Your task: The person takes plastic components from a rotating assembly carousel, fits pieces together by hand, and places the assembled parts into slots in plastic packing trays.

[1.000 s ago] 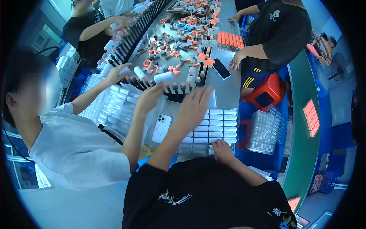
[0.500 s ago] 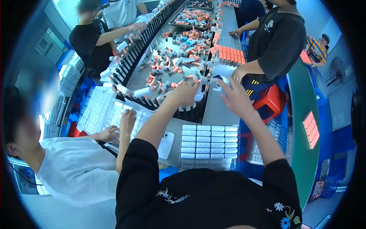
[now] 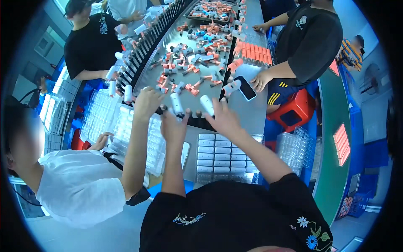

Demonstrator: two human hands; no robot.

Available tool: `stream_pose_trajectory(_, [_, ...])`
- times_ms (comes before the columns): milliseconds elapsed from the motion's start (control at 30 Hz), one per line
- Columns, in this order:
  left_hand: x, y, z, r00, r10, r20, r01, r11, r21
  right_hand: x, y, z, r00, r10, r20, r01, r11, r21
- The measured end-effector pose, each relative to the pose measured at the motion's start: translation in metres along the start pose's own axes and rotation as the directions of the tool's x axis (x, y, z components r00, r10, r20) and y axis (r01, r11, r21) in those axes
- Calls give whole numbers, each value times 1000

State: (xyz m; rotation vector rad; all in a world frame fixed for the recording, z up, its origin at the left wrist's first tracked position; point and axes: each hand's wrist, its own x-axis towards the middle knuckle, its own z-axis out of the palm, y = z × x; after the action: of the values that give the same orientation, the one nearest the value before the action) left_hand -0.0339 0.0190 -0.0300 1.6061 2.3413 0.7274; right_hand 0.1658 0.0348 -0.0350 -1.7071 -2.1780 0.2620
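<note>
My left hand (image 3: 174, 126) is at the near end of the line of black pegs, its thumb and fingers around the lower end of a white capped cylinder (image 3: 176, 103). To its right, my right hand (image 3: 226, 119) has thumb and fingertips on a second white cylinder (image 3: 207, 105), which leans slightly. Dark round peg tops (image 3: 193, 113) show between my hands. Below my right forearm lies a clear tray (image 3: 205, 178) with rows of white cylinders, partly covered by that arm. Close to my left hand is a co-worker's hand (image 3: 147, 101), reaching in from the left.
Orange, grey and blue pieces (image 3: 195, 63) are scattered across the metal table. A dark-screened phone (image 3: 245, 88) lies right of the peg line, near another worker's hand (image 3: 261, 80). Clear trays (image 3: 138, 134) stand at left. A red stool (image 3: 294, 110) is at right.
Both my hands have moved left and nearer, onto white cylinders at the line's near end. The dark phone is now uncovered. The left co-worker's hand has moved from the trays to the line.
</note>
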Motion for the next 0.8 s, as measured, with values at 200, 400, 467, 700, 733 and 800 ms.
stream_pose_trajectory(200, [-72, -1, -2, 923, 355, 150, -308, 913, -268, -76, 25, -9, 982, -178, -64, 182, 981, 66])
stream_pose_trajectory(400, [-18, 87, -6, 690, 704, -170, -723, 683, -105, 11, 74, -59, 915, -224, -335, 214, 975, -64])
stream_pose_trajectory(467, [7, 81, 7, 707, 705, -62, -706, 708, 0, 39, 51, -72, 976, 62, -211, -52, 997, 51])
stream_pose_trajectory(700, [42, 31, 26, 921, 345, 179, -355, 934, 26, 70, 11, -33, 974, 220, 53, -226, 960, 167])
stream_pose_trajectory(733, [32, 27, 29, 935, 333, 124, -337, 941, 17, 65, 3, -29, 974, 224, 35, -226, 967, 118])
stream_pose_trajectory(800, [26, 29, 17, 959, 281, 40, -283, 959, 29, 60, 31, 23, 961, -168, -221, 126, 974, -190])
